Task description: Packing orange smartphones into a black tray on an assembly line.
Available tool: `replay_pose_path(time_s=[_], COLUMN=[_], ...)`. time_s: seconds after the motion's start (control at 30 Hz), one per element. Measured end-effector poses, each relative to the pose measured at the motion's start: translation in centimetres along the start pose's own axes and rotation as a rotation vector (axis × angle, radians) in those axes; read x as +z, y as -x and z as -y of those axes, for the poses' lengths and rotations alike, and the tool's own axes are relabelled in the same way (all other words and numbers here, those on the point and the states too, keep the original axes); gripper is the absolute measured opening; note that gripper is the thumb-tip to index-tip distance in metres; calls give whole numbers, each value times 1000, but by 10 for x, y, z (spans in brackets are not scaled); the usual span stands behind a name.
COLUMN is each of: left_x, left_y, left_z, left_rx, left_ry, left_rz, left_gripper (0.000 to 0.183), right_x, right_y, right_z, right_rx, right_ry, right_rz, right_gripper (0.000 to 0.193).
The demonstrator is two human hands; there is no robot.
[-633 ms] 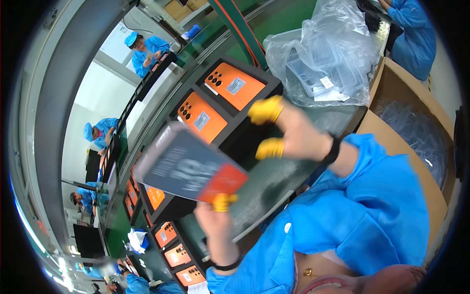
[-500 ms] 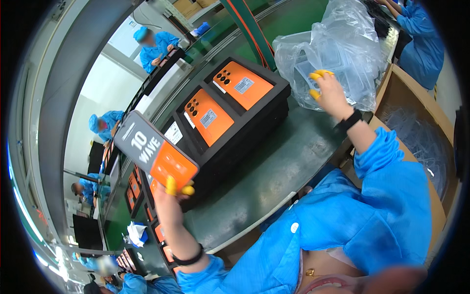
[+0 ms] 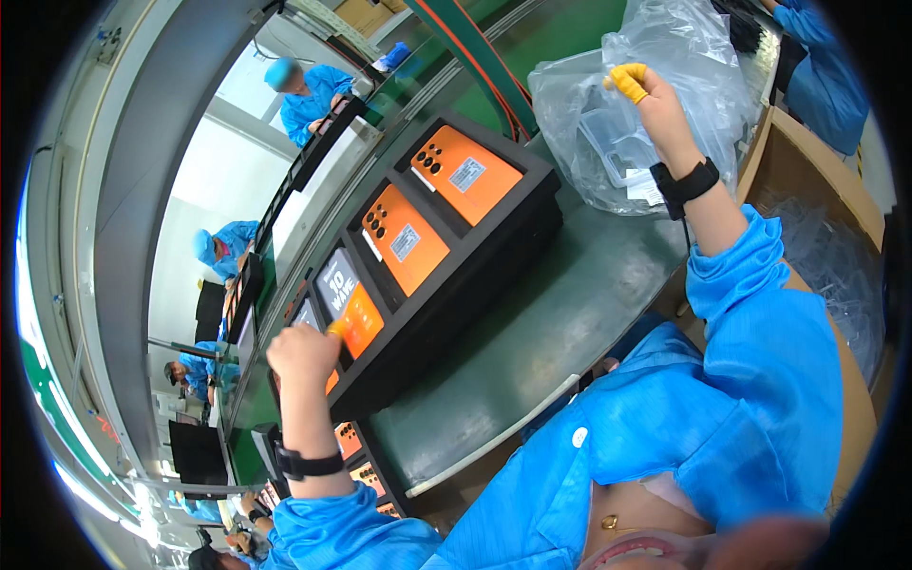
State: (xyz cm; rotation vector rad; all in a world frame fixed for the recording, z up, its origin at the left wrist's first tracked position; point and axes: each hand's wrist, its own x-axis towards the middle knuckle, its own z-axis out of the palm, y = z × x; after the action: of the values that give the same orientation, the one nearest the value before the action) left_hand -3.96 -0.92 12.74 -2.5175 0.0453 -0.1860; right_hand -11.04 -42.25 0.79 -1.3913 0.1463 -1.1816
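A thick black foam tray (image 3: 503, 228) lies slanted across the bench with phones in its slots. Two orange phones (image 3: 408, 237) show their camera backs. Beside them a phone with a grey and orange front (image 3: 349, 302) sits in its slot. My left hand (image 3: 304, 353) is curled over another, partly covered phone at the tray's left end; its fingers are mostly hidden. Over a clear plastic bag (image 3: 579, 95) holding transparent plastic trays (image 3: 613, 142), my right hand (image 3: 651, 95) has its yellow-covered fingertips closed together. Whatever they pinch is too small to tell.
An open cardboard box (image 3: 826, 161) with clear plastic pieces stands at my right. More orange phones (image 3: 366, 475) lie below the tray's left end. A green post (image 3: 475, 57) rises behind the tray. Co-workers in blue (image 3: 313, 90) sit across the line.
The grey and orange phone left my left hand and now lies in a tray slot. That hand moved slightly left and curled. My right hand moved up over the bag, its fingers closing.
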Motion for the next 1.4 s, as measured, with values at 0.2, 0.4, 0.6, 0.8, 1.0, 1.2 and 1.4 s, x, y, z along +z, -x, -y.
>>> replay_pose_path(time_s=[0.2,0.4,0.6,0.8,1.0,1.2,1.4], left_x=[-29,-20,-21,3,5,8,101], left_y=[14,-15,-8,-34,-37,84,129], left_z=[-61,-106,-98,-92,-64,-83,-145], left_rx=[314,346,291,166,36,468,440], left_ry=[638,381,484,1445,2075,2217,1851], left_rz=[-257,-303,-63,114,221,-169,39], left_gripper=[33,43,52,39,23,34,44], right_x=[29,54,11,12,30,48,67], right_y=[91,195,159,189,177,164,170], right_z=[84,25,9,-9,15,53,49], right_rx=[-208,183,-255,-279,-211,342,80], right_ry=[722,708,1082,1097,920,-340,-53], right_rz=[620,1170,842,937,903,876,757], right_gripper=[19,27,38,24,43,47,23])
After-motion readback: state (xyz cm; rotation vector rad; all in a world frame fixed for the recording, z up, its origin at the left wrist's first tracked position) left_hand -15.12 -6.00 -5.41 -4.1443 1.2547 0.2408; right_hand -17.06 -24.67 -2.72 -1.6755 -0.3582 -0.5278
